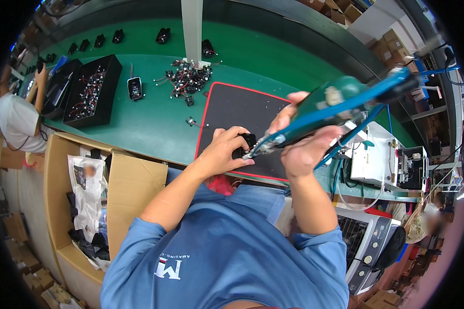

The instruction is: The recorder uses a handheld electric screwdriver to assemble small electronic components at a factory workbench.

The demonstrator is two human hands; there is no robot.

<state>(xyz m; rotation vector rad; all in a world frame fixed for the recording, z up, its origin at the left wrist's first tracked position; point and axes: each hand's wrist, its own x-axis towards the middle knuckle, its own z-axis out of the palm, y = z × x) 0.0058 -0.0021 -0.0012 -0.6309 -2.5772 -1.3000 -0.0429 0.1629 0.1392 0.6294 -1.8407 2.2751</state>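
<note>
On the dark mat with a red border (248, 110), my left hand (219, 153) closes its fingers around a small black housing (248, 139), much of it hidden. My right hand (309, 154) wraps around a green power screwdriver (332, 99), which is tilted and slightly blurred. The metal tip of the tool reaches down to the housing beside my left thumb; whether it touches a screw there is too small to tell. Just left of the mat lies one small wired part (191, 121), apart from a heap of similar black parts with red wires (188, 80).
A blue hose (363, 103) runs across the right side. White equipment (374, 157) stands right of the mat. On the left are a black bin of wired parts (111, 69), a small tray (135, 88) and an open cardboard box (131, 201). A co-worker (20, 121) sits far left.
</note>
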